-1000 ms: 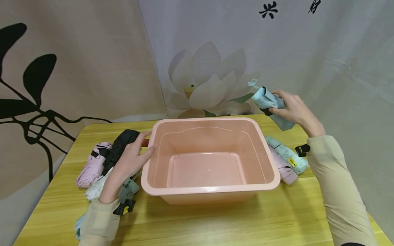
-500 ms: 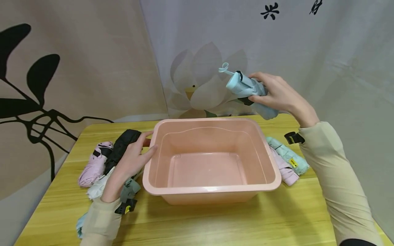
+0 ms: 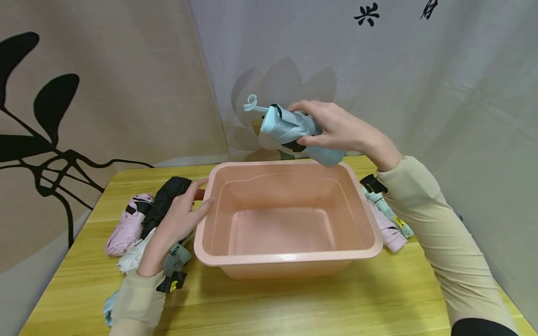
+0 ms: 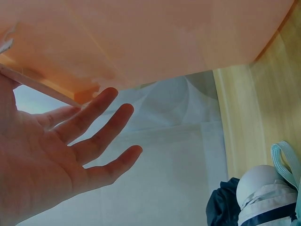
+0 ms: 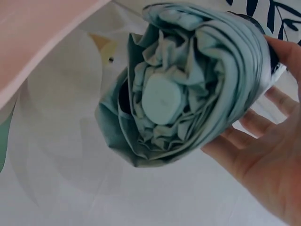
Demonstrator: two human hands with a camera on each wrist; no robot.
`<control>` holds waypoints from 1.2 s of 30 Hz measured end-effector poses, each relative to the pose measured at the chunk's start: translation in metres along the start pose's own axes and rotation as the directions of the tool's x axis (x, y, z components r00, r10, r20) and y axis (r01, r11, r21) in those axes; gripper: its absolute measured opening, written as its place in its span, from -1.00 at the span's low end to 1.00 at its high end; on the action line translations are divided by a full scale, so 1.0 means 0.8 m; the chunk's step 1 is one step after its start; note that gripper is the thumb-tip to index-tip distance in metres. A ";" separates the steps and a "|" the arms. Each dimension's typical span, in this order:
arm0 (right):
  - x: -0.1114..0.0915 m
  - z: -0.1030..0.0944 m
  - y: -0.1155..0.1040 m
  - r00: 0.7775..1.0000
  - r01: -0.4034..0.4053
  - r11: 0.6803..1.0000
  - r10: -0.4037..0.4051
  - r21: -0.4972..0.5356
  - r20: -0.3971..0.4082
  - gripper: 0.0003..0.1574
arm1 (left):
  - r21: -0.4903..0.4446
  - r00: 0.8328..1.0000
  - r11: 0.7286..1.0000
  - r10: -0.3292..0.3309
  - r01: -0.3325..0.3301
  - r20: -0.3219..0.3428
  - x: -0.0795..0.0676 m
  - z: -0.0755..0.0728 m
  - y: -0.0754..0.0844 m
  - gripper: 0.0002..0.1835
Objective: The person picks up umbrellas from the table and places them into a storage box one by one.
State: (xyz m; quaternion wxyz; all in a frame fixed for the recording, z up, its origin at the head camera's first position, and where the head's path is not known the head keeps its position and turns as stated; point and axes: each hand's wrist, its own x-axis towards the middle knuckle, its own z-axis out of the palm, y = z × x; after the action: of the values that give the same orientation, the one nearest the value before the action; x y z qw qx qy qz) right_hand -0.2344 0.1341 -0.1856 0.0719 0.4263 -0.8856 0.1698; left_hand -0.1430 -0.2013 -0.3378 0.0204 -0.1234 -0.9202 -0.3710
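Observation:
A folded light-blue umbrella (image 3: 290,126) with a wrist loop is held up by my right hand (image 3: 342,130), tilted above the back rim of the pink plastic basin (image 3: 290,259). Seen from the right wrist, the umbrella's rolled end (image 5: 162,96) faces the camera, with the fingers wrapped along its side. My left hand (image 3: 180,217) holds the basin's left rim, thumb over the edge; from the left wrist, the other fingers (image 4: 106,136) spread out below the rim. No object shows inside the basin.
Left of the basin lie several folded umbrellas: pink (image 3: 128,228), black (image 3: 170,200), white (image 3: 132,254), grey-green (image 3: 176,259) and a partly hidden light-blue one (image 3: 109,308). At its right are a pink umbrella (image 3: 388,228) and a mint one (image 3: 405,228). A curtain hangs behind the wooden table (image 3: 269,308).
My right hand has carried the light-blue umbrella leftward, from beyond the basin's right side to over its back rim. The left hand and the basin stay in place.

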 end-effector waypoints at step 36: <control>0.029 0.080 -0.043 0.967 0.111 0.991 -0.092 -0.068 0.239 -0.35 | 0.024 1.000 1.000 -0.019 0.019 -0.003 0.005 0.003 0.000 -0.36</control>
State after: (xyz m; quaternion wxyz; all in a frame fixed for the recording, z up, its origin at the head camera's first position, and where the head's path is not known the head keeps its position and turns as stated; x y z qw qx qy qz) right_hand -0.2207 0.0742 -0.2310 -0.0079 0.4850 -0.8710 0.0779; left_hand -0.1468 -0.1985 -0.3390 0.0197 -0.1137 -0.9257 -0.3602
